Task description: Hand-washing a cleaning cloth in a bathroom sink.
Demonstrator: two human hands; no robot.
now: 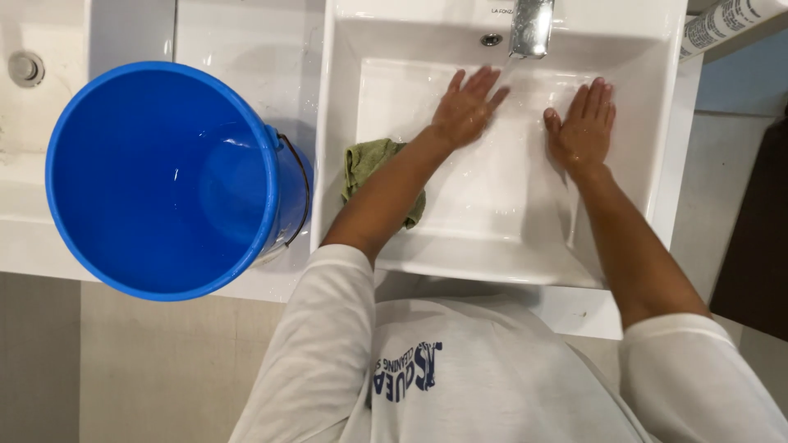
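Both my hands lie flat inside a white rectangular sink [657, 107], palms down on its wet bottom. My left hand [466, 107] rests just left of the chrome tap [531, 26], fingers spread, with a thin stream of water falling beside it. My right hand [583, 125] is to the right of the stream, fingers together. Neither hand holds anything. A green cloth [365, 160] lies crumpled in the sink's left side, partly under my left forearm.
A large blue bucket [164, 176] with a metal handle stands on the white counter left of the sink. A round drain fitting [25, 68] sits at far left. A white tube [726, 23] lies at the top right. Tiled floor lies below.
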